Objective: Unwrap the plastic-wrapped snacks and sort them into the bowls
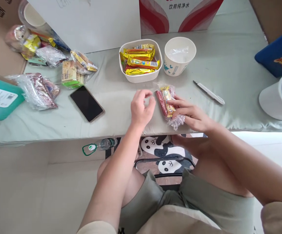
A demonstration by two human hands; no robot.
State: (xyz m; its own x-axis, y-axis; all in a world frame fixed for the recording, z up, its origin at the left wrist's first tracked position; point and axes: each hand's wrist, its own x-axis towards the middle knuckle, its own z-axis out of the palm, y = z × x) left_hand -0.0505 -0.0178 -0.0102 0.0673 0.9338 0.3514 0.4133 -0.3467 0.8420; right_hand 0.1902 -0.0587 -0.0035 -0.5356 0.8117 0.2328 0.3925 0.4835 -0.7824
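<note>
Near the table's front edge lies a clear plastic bag of wrapped snack bars, with red and yellow wrappers showing inside. My right hand grips this bag from the right, its fingers over the wrappers. Just left of the bag, my left hand hovers with curled fingers and a gap between thumb and forefinger, holding nothing. Behind my hands stands a white tub filled with several yellow-wrapped bars. Beside it is a paper cup with a piece of clear plastic in it.
A white pen lies to the right, a black phone to the left. Bagged snacks and a biscuit pack crowd the left side. White boxes line the back. A white bucket stands far right.
</note>
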